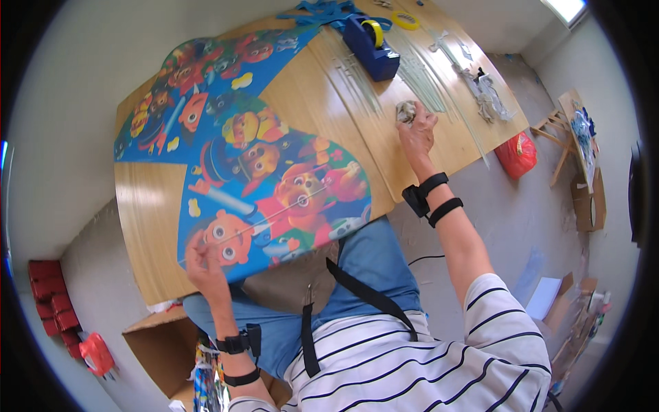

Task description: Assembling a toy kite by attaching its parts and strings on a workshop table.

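A blue sheet printed with cartoon characters (274,154) lies on the wooden table in front of me, its near edge reaching my lap. My left hand (204,264) is at the sheet's lower left corner, fingers pinched on one end of a thin rod (278,213) that slants up to the right across the print. My right hand (417,134) is closed around a crumpled greyish wad (406,111) above the bare wood right of the sheet. Whether the wad is cloth or tape I cannot tell. Several thin pale rods (420,79) lie just beyond it.
Beyond the rods stands a blue tape dispenser (374,55), with a yellow tape roll (406,20) and blue straps (319,12) near it. Crumpled scraps (486,96) lie at the table's right. A red plastic bag (516,155) is by that edge; a cardboard box (156,350) stands lower left.
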Motion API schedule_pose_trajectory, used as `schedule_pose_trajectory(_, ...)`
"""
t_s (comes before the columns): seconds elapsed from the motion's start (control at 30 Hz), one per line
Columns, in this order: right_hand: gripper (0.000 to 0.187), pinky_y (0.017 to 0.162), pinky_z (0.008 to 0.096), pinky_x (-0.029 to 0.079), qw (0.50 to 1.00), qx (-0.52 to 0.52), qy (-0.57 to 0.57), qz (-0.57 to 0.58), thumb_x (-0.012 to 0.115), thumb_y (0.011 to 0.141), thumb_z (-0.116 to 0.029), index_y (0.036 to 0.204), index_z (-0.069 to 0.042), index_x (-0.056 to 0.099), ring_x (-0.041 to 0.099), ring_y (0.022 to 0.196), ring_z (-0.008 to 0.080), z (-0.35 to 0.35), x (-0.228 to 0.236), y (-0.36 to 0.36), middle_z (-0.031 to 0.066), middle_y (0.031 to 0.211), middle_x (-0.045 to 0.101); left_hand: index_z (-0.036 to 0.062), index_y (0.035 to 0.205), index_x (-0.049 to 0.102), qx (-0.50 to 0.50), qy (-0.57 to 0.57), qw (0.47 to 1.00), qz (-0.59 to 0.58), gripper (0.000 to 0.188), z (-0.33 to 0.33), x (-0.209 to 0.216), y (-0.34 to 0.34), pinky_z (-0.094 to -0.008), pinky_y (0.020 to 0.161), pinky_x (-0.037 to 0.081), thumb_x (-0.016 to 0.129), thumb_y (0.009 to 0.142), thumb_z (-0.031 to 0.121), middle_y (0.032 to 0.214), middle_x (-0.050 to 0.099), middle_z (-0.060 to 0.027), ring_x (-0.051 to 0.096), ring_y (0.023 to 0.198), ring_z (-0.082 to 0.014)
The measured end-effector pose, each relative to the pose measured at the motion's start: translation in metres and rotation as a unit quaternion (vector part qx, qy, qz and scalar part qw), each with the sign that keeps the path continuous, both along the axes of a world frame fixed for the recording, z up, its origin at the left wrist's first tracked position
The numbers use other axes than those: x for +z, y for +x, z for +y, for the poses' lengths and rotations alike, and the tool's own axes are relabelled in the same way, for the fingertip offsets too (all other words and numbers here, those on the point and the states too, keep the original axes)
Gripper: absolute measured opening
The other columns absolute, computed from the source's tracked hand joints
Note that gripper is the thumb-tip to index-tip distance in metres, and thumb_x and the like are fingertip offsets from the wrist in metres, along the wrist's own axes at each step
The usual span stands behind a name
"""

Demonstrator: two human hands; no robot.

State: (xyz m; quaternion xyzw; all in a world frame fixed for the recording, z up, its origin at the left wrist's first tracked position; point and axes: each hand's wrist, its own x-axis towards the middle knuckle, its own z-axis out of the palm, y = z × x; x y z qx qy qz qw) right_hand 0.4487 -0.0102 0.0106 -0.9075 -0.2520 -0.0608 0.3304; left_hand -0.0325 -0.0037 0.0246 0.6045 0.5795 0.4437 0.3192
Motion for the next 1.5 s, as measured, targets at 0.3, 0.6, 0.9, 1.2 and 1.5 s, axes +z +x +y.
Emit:
schedule_pose_trajectory(0.3, 0.016, 0.066, 0.0396, 0.049, 0.947, 0.24, 0.15, 0.15, 0.066, 0.08, -0.018, 0.089, -0.004, 0.065, 0.063, 0.079, 0.0283, -0.038, -0.02, 0.04, 0.0136, 0.079, 0.061, -0.0033, 0.133, 0.049, -0.286, -0.18, 0.925, -0.175, 0.05, -0.01, 0.043, 0.14, -0.025, 0.079, 0.053, 0.062, 0.084, -0.007, 0.117, 0.062, -0.011, 0.065, 0.088, -0.0121)
schedule_pose_trajectory(0.6, 0.027, 0.054, 0.0342, 0.044, 0.85, 0.27, 0.13, 0.433, 0.062, 0.088, -0.025, 0.077, 0.0, 0.066, 0.054, 0.057, 0.0159, -0.081, 0.043, -0.101, 0.0115, 0.064, 0.059, -0.0007, 0.132, 0.051, -0.354, -0.297, 0.832, -0.307, 0.047, -0.032, 0.04, 0.247, -0.0228, 0.068, 0.052, 0.065, 0.086, 0.0, 0.105, 0.067, -0.0076, 0.067, 0.082, -0.0149)
schedule_pose_trajectory(0.9, 0.031, 0.053, 0.036, 0.044, 0.86, 0.328, 0.131, 0.369, 0.063, 0.089, -0.026, 0.075, 0.001, 0.064, 0.057, 0.055, 0.0202, -0.068, 0.058, -0.074, 0.0156, 0.062, 0.058, 0.0032, 0.097, 0.063, -0.284, -0.266, 0.857, -0.337, 0.008, -0.013, 0.034, 0.279, -0.02, 0.05, 0.039, 0.064, 0.094, 0.011, 0.075, 0.062, 0.0003, 0.051, 0.059, -0.0036)
schedule_pose_trajectory(1.2, 0.027, 0.066, 0.0355, 0.051, 0.957, 0.246, -0.006, 0.155, 0.065, 0.09, -0.032, 0.095, -0.007, 0.073, 0.066, 0.074, 0.0215, -0.056, 0.054, 0.042, 0.0143, 0.082, 0.068, -0.001, 0.106, 0.061, -0.32, -0.25, 0.884, -0.232, 0.021, -0.003, 0.063, 0.313, -0.0223, 0.061, 0.046, 0.066, 0.091, 0.012, 0.083, 0.063, -0.0034, 0.061, 0.067, -0.0093)
schedule_pose_trajectory(1.5, 0.02, 0.077, 0.0401, 0.057, 0.973, -0.07, -0.201, 0.091, 0.066, 0.082, -0.017, 0.097, -0.006, 0.072, 0.069, 0.097, 0.0326, -0.037, -0.006, 0.168, 0.0182, 0.102, 0.07, -0.0022, 0.1, 0.061, -0.317, -0.333, 0.868, -0.189, 0.016, -0.016, 0.012, 0.245, -0.025, 0.065, 0.051, 0.066, 0.085, 0.001, 0.088, 0.064, -0.0067, 0.062, 0.072, -0.0126)
